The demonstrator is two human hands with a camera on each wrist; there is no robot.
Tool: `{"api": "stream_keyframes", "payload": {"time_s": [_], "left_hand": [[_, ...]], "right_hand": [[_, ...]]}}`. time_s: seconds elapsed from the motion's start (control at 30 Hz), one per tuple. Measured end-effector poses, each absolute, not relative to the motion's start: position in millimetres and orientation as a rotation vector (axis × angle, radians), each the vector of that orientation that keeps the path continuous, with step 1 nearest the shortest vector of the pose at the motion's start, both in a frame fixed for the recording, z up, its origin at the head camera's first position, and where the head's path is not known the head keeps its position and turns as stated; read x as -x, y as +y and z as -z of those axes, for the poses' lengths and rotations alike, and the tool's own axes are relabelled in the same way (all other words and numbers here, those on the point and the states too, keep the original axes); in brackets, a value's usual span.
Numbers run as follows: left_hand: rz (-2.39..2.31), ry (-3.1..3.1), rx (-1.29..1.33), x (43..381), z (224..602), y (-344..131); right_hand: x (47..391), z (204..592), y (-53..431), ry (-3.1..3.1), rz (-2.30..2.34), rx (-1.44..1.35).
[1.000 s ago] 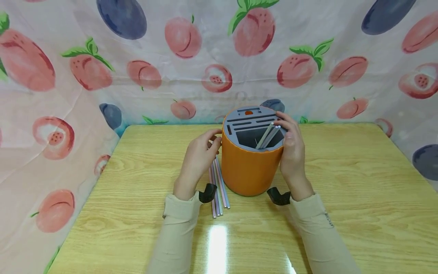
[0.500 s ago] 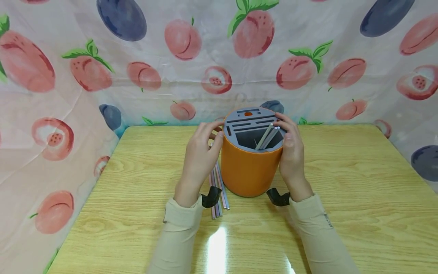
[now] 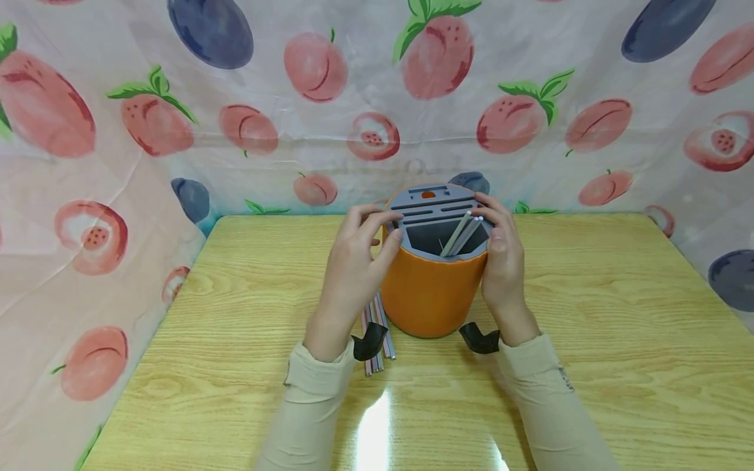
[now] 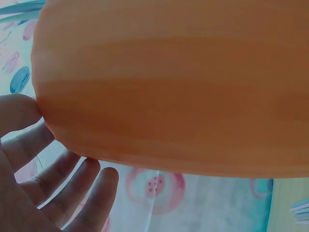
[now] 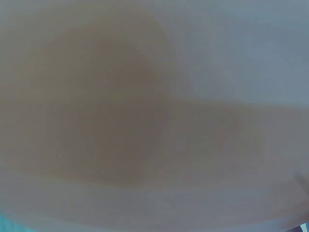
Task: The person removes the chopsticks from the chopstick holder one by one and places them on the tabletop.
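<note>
An orange round desk organizer with a slotted grey top stands on the table. Several slim pastel sticks lean in its large front compartment. My right hand holds its right side, fingers bent over the rim and thumb on the outside. On the opposite side, the fingertips of my left hand reach over the rim at the top. Seen from the left wrist, the left hand has its fingers spread along the organizer's edge. A blurred brownish surface fills most of the right wrist view.
Several more pastel sticks lie in a loose bunch on the wooden table, left of the organizer and partly under the left forearm. Behind the table hangs a fruit-print cloth.
My left hand has moved up and right, from beside the organizer's left wall to over its rim. The right hand and the organizer stay in place.
</note>
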State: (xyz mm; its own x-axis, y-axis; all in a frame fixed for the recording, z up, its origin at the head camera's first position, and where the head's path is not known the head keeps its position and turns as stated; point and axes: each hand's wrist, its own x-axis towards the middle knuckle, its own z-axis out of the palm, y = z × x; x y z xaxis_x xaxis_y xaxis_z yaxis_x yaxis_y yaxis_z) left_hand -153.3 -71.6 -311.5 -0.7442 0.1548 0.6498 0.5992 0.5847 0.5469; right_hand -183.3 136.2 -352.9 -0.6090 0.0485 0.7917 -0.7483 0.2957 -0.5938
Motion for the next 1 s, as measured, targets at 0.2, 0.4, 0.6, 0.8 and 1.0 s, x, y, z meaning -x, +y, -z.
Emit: {"api": "stream_keyframes", "payload": {"time_s": [0.2, 0.4, 0.6, 0.8, 1.0], "left_hand": [[0.98, -2.229, 0.624, 152.3, 310.5, -64.7], [0.96, -2.248, 0.633, 150.9, 308.7, -64.5], [0.969, -2.284, 0.666, 149.6, 306.6, -69.6], [0.932, -2.263, 0.697, 143.9, 304.4, -65.4], [0.781, -2.234, 0.789, 135.7, 303.6, -47.1]], "right_hand": [[183.7, 351.9, 136.5, -1.828, -1.385, -0.626], [184.4, 351.4, 136.2, -1.834, -1.376, -0.622], [185.0, 352.1, 136.4, -1.841, -1.369, -0.617], [172.8, 341.0, 130.1, -1.844, -1.405, -0.626], [166.5, 333.7, 125.7, -1.821, -1.41, -0.641]]}}
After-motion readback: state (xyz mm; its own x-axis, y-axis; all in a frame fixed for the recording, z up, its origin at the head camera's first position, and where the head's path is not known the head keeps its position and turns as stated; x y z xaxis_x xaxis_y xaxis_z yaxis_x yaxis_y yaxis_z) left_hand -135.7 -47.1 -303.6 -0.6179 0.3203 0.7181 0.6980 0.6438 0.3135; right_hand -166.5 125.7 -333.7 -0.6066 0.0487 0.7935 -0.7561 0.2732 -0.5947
